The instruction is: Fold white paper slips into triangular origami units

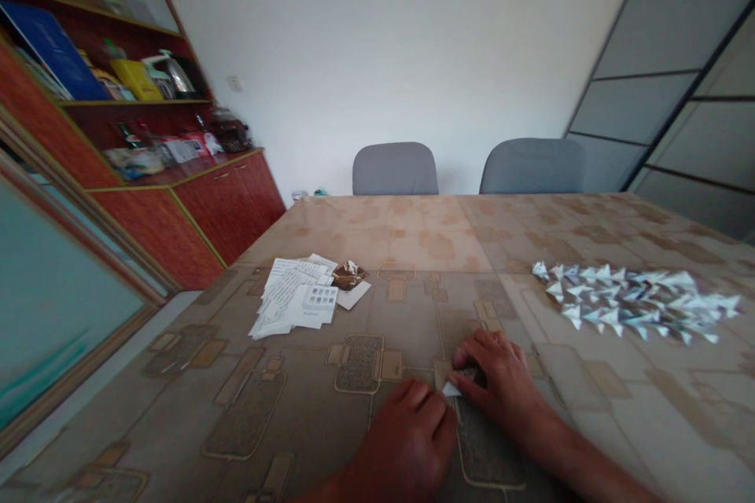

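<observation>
Close to the table's near edge, a small white piece of folded paper (451,390) shows between my two hands. My right hand (499,377) has its thumb and fingers curled in a pinch on the paper's right side. From the left, my left hand (413,432) is closed against the paper's other end; its fingertips are hidden behind the knuckles. Most of the paper is covered by the hands. Off to the right, several pointed folded paper pieces (637,299) stand in rows. A loose pile of printed paper sheets (300,291) lies to the left.
A brown, crumpled-looking item (349,275) rests on the pile's right side. The patterned tablecloth (307,416) covers the table. Two grey chairs (395,169) stand at the far edge. A red-brown cabinet (230,200) with shelves of bottles and boxes is at the left.
</observation>
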`<state>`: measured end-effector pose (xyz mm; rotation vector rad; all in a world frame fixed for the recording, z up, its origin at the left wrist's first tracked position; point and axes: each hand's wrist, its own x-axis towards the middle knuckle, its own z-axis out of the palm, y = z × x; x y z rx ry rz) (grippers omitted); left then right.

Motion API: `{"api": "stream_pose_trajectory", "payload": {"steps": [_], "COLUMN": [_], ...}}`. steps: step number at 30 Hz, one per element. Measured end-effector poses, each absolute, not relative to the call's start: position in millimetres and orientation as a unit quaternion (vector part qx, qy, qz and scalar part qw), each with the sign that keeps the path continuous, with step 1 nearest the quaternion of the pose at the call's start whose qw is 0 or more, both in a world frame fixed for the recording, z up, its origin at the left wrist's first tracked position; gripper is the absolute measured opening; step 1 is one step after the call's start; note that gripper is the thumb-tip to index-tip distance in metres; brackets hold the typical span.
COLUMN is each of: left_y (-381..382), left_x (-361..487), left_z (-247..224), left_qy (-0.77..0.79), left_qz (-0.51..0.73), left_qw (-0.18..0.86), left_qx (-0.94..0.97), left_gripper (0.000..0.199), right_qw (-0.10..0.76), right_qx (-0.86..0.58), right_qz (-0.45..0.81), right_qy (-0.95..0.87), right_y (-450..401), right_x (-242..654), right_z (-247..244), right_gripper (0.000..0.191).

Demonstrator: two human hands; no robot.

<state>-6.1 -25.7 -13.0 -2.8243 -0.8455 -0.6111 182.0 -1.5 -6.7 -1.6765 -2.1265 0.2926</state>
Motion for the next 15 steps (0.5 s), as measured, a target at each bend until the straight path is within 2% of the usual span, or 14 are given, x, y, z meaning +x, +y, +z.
{"api": "stream_pose_trajectory", "payload": {"steps": [7,15], "left_y": [-24,-20], "left_x": [-7,-4], "left_z": [-4,-2], "left_qy": [-0.286,-0.297], "left_qz": [-0.174,-0.161], "left_qw": [0.044,0.025], "left_qx": [-0.941,-0.941], "left_gripper": [0.018,0.007], "right_qw": [0.2,0.199], "right_qx": [-0.6,-0.54], "right_qz": [0.139,0.195], "right_qy": [-0.762,-0.794], "right_y": [-4,5], "right_x": [186,205], "right_z": [-6,-1], "right_gripper": [0.018,0.015]}}
